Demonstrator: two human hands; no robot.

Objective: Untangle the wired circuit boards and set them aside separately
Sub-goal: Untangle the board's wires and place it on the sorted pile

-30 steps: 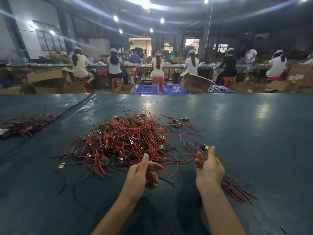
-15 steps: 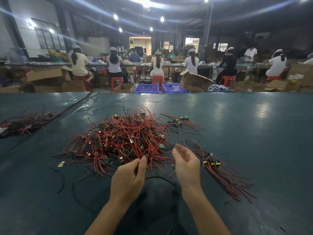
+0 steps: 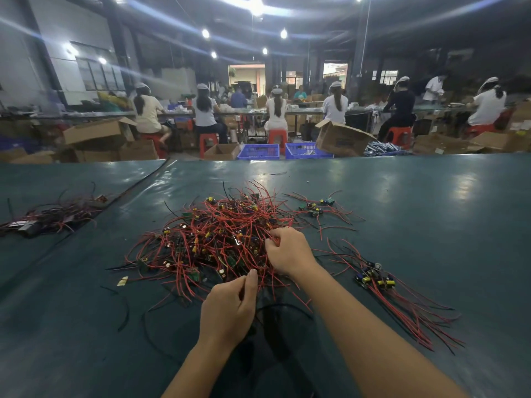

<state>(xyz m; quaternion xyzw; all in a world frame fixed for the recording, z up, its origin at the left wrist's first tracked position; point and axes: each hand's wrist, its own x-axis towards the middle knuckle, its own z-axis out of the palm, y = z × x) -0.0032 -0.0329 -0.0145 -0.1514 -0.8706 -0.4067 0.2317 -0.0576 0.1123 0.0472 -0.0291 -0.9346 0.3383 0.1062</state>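
A tangled pile of small circuit boards with red and black wires lies in the middle of the dark green table. My right hand is in the pile's right side, fingers curled round some red wires. My left hand sits at the pile's near edge, thumb and fingers pinching wires. A sorted bundle of boards with wires laid side by side lies to the right of my right arm. Another small group of boards lies behind the pile on the right.
A separate heap of wires and boards lies at the far left of the table. Loose black wires trail near my left arm. Beyond the table's far edge stand cardboard boxes, blue crates and seated workers.
My right hand left the sorted bundle on the right and moved left and forward into the pile, now gripping wires. My left hand moved forward to the pile's near edge.
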